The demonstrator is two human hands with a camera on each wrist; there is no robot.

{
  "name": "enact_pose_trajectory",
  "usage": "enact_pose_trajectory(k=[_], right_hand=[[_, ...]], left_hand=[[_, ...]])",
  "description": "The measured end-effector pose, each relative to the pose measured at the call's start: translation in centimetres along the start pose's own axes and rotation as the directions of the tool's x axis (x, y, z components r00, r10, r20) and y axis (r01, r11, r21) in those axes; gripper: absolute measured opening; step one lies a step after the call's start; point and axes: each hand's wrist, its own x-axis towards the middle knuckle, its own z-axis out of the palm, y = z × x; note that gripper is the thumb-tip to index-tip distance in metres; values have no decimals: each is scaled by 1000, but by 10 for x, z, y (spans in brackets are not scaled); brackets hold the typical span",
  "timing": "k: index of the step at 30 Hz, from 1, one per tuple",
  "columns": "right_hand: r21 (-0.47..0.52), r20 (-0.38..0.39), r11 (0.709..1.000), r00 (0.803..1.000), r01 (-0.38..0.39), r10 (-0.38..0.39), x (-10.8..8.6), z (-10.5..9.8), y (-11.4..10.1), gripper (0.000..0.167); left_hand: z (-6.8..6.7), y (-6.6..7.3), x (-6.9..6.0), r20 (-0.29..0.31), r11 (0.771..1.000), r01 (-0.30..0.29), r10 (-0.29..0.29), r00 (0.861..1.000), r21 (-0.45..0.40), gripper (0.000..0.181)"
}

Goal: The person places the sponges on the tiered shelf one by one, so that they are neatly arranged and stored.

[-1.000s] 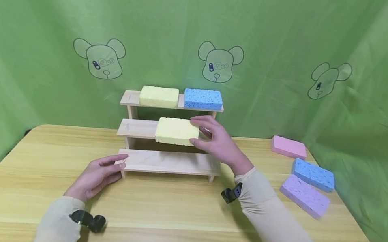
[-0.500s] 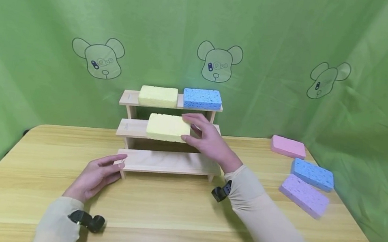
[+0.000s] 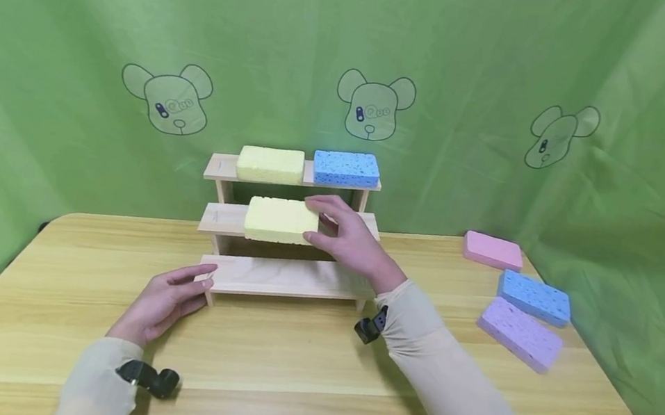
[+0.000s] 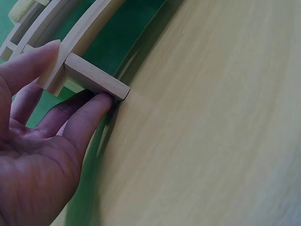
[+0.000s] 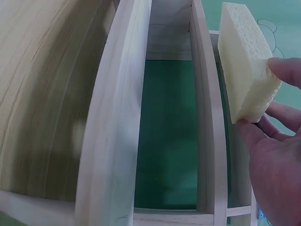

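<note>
Curtain [image 3: 467, 50]: bear-head prints [image 3: 182, 103], lettering too small to read.
Shelf [image 3: 285, 278]: nr back edge of tabletop [image 3: 266, 374].
L hand [image 3: 165, 301]: fingers gripping shelf's front-L corner; L-wrist view, unlike head's, shows fingertip [image 4: 105, 99] on leg [image 4: 96, 77].
R hand [image 3: 353, 240]: gripping R end of yellow sponge [image 3: 277, 220], over mid tier [image 3: 220, 216], contact unclear.

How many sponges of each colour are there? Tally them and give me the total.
Yellow: 2 (a held yellow sponge in the right hand, a shelved yellow sponge)
Blue: 2 (a shelved blue sponge, a blue sponge on the table)
Pink: 1 (a pink sponge)
Purple: 1 (a purple sponge)
Total: 6
</note>
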Motion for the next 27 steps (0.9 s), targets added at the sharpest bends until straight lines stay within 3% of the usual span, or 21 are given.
enact_pose_trajectory(k=[7,27], right_hand=[[-46,3,999,1000,4,-4,5,4,-1,59],[-12,18,1000,1000,2,-2,23,21,-5,60]], left_hand=[[0,-1,0,-2,1000,2,-2,1000,15,46],[2,1,-2,-2,1000,2,-2,1000,14,47]])
